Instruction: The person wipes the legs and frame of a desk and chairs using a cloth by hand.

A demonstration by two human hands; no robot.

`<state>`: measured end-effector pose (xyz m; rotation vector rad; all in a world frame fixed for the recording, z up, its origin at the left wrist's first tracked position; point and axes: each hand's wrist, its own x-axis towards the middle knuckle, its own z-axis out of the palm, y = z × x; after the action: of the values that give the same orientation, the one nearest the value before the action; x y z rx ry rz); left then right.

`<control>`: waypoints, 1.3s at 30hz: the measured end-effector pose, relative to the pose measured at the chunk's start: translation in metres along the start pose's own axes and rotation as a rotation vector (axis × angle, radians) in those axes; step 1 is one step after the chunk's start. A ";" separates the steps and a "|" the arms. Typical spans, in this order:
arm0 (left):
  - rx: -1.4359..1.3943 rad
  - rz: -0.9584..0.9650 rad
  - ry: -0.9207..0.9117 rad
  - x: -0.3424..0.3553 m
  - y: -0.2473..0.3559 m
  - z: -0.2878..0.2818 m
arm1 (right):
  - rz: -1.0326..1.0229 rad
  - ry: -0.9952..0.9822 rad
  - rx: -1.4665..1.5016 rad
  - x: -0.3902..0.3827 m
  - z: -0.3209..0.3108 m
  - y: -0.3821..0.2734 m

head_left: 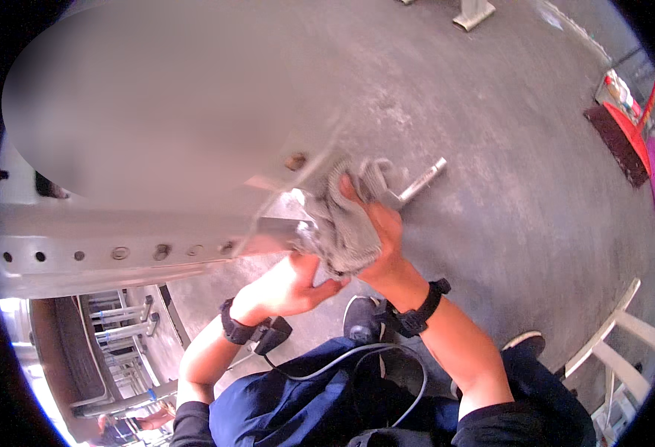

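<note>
A bunched grey knit cloth [353, 231] is clamped in the fingers of the right hand [382, 227], against the end of a grey sheet-metal part [104, 227]. The left hand [286, 287] is placed just below the cloth, its thumb and forefinger spread apart; its other fingertips are hidden, so whether anything is gripped by them cannot be told. Beyond the cloth a pale metal tube [425, 180] is seen; whether it is held is unclear. The metal part's flange is pierced by a row of round holes, and its upper area is blurred. Black wristbands [236, 322] are worn on both wrists, and a grey cable [327, 365] is draped over dark blue trousers [275, 395]. At the far right, a red dustpan [631, 134] is set on the floor [506, 149] beside a dark-bristled broom [618, 145]; its contents cannot be made out. Red and white items [621, 91] are gathered behind it. White metal frames [618, 335] are stood at lower right.
</note>
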<state>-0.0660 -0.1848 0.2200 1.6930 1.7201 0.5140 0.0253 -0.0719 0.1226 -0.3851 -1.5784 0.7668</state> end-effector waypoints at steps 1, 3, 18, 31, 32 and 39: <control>-0.016 -0.022 -0.008 -0.002 -0.003 0.001 | -0.008 -0.039 -0.028 0.000 0.001 0.000; -0.057 -0.058 -0.030 -0.005 -0.008 0.004 | -0.023 -0.117 -0.098 -0.006 -0.009 -0.001; 0.114 -0.099 0.010 -0.027 0.044 -0.036 | 0.137 -0.163 0.284 0.022 -0.011 -0.042; 0.219 -0.295 -0.409 -0.063 -0.004 -0.040 | 0.046 -0.690 0.097 -0.083 0.004 -0.013; 0.215 -0.285 -0.382 -0.065 -0.004 -0.034 | 0.066 -0.726 0.042 -0.088 0.003 -0.010; 0.023 -0.175 -0.297 -0.070 0.032 -0.074 | -0.141 -0.651 0.072 -0.002 -0.009 -0.059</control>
<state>-0.0980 -0.2384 0.3065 1.5284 1.6392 0.1533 0.0456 -0.1130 0.1605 0.0453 -2.1476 0.8862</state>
